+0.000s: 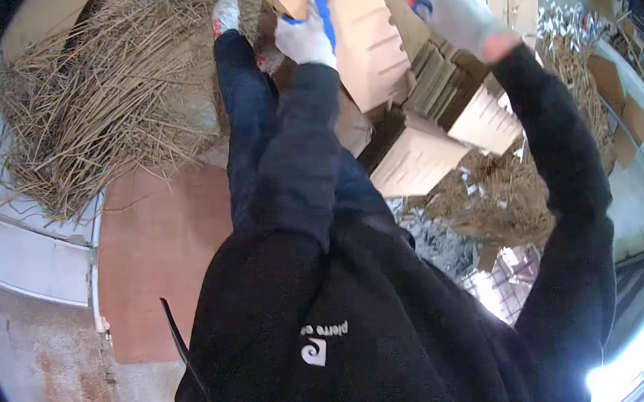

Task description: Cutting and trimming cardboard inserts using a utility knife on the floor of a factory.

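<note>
Left hand, white glove with blue palm coating: fingers curled around the near edge of the big cardboard sheet, thumb side up. Looks like a pinch on the edge, though the exact finger closure is partly hidden.

Right hand, same glove type: fingers bent forward and together, resting on or just over the sheet's far-right part. Cannot tell if they actually grip it.

The sheet stands tilted ahead of the person, above everything else on the floor. Just right of and below the sheet: stack of flattened cardboard pieces, then more flat white panels. Left of the sheet: large heap of dry straw. Below the sheet, near the body: brown board on the floor, right foot in a light shoe planted at the straw's edge.

My read on handling: a wide, floppy sheet wants both hands well apart on opposite edges, thumbs over the top. Lift clear of the stack so corners don't snag. Footing is loose straw, so keep weight on the planted foot.
</note>
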Demonstrator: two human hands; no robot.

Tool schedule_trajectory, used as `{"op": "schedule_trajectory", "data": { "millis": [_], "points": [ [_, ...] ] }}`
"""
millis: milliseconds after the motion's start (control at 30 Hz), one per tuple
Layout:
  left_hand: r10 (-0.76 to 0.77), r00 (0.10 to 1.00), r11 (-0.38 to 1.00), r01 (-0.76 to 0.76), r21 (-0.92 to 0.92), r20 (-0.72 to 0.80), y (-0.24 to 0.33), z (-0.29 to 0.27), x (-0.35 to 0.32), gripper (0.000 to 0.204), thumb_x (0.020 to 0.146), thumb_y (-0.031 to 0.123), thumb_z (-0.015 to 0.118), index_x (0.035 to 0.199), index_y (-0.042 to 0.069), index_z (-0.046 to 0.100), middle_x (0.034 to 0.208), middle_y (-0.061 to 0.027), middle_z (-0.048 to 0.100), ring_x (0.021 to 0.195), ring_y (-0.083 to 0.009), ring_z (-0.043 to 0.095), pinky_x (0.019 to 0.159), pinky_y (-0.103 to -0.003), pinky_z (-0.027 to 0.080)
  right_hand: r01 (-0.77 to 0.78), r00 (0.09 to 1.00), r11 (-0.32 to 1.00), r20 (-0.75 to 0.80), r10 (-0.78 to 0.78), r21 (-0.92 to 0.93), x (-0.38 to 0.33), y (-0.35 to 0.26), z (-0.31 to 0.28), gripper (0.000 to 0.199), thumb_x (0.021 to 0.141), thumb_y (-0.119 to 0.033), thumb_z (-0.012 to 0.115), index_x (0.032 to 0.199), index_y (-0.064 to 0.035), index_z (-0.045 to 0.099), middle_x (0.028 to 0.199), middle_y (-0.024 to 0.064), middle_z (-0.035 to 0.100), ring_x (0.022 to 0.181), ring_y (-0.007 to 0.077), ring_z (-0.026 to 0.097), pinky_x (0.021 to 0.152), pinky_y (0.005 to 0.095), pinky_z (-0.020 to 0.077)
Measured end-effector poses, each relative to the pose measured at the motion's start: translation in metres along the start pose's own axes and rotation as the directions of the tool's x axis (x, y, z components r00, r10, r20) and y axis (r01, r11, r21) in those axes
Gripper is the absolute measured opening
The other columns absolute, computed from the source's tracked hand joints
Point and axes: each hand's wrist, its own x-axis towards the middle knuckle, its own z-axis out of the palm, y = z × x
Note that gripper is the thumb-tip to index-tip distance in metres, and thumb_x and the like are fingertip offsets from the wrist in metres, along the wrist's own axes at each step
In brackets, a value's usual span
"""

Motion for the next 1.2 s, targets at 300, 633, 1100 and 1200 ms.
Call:
{"op": "schedule_trajectory", "data": {
  "millis": [300, 633, 1100, 1200],
  "points": [
    [-0.073, 0.94, 0.815, 0.248, -0.524, 0.332, -0.005, -0.043, 0.033, 0.065, 0.099, 0.052, 0.059, 0.127, -0.006, 0.058, 0.114, -0.0089, 0.066, 0.099, -0.017, 0.061, 0.09, -0.033, 0.049, 0.103, 0.918, 0.832, -0.375, 0.132, 0.546, -0.036, 0.035, 0.015, 0.036, 0.092, -0.026, 0.067, 0.115, 0.0006, 0.067, 0.089, 0.0163, 0.073, 0.076, 0.0302, 0.07, 0.072, 0.0407, 0.0552],
    [0.12, 0.862, 0.745, 0.249, -0.619, 0.492, 0.078, -0.088, 0.049, 0.077, 0.097, 0.062, 0.054, 0.14, -0.002, 0.049, 0.132, -0.014, 0.063, 0.113, -0.027, 0.065, 0.098, -0.041, 0.052, 0.422, 0.844, 0.336, -0.5, 0.194, 0.842, -0.088, -0.067, -0.011, 0.067, 0.083, -0.003, 0.072, 0.145, 0.002, 0.048, 0.115, 0.0079, 0.072, 0.089, 0.0082, 0.065, 0.082, 0.022, 0.0531],
    [0.398, 0.89, 0.777, -0.197, -0.598, 0.223, 0.171, -0.135, 0.008, 0.048, 0.094, 0.048, 0.069, 0.102, 0.0, 0.066, 0.092, 0.0006, 0.064, 0.081, -0.0092, 0.054, 0.071, -0.028, 0.045, 0.591, 0.381, 0.661, -0.882, 0.275, 0.462, -0.129, -0.09, -0.021, 0.042, 0.081, -0.006, 0.076, 0.121, 0.0023, 0.064, 0.092, 0.0093, 0.075, 0.067, 0.0101, 0.068, 0.066, 0.027, 0.0555],
    [0.419, 0.869, 0.836, -0.256, -0.486, 0.262, 0.172, -0.152, 0.01, 0.049, 0.094, 0.048, 0.069, 0.1, 0.0, 0.066, 0.09, 0.0007, 0.064, 0.081, -0.0084, 0.053, 0.071, -0.028, 0.045, 0.582, 0.529, 0.491, -0.761, 0.377, 0.648, -0.136, -0.096, -0.015, 0.036, 0.076, -0.01, 0.076, 0.111, -0.0041, 0.068, 0.087, 0.0148, 0.071, 0.075, 0.0317, 0.071, 0.072, 0.0351, 0.056]
  ]
}}
